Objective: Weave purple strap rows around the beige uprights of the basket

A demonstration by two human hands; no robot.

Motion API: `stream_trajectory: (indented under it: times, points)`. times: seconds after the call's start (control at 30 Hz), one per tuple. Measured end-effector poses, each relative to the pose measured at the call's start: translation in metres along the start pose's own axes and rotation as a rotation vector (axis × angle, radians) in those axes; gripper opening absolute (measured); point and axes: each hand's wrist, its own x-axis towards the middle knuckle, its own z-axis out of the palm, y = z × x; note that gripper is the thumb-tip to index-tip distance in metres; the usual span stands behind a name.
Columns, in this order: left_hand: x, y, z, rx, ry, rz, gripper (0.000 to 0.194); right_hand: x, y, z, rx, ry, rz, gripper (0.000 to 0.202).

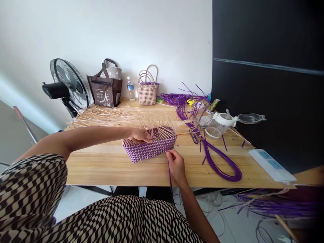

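A partly woven purple and beige basket [149, 150] sits near the front middle of the table, with long loose beige strands [108, 116] spreading from it to the back left. My left hand [139, 135] reaches over the basket's left part, its fingers closed on the upper edge near a purple strand. Just off the basket's front right corner, my right hand [175, 162] pinches a purple strand [170, 175], which hangs down past the table's front edge.
A purple coil [222, 172], clear jar [219, 126] and power strip [272, 165] lie on the right. Along the back stand a brown bag [105, 91], a bottle [130, 89], a finished small basket [148, 93] and a purple strand pile [181, 101]. A fan [69, 82] is left.
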Motion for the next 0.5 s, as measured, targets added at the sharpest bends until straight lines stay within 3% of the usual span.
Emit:
stream_trajectory:
  times: [0.1,0.13,0.3,0.5]
  points:
    - [0.001,0.004,0.003,-0.128,-0.283,-0.17,0.02,-0.001,0.001,-0.008,-0.054,0.007,-0.014,0.034]
    - [0.003,0.004,0.003,-0.153,-0.301,-0.168,0.019,-0.002,0.001,-0.01,-0.07,0.006,-0.017,0.034]
    - [0.007,-0.001,0.011,-0.303,-0.136,-0.011,0.02,0.003,-0.015,-0.023,-0.263,0.035,-0.122,0.03]
    - [0.008,-0.017,0.031,-0.699,0.096,0.177,0.026,0.039,-0.068,-0.035,-0.544,-0.006,-0.395,0.026]
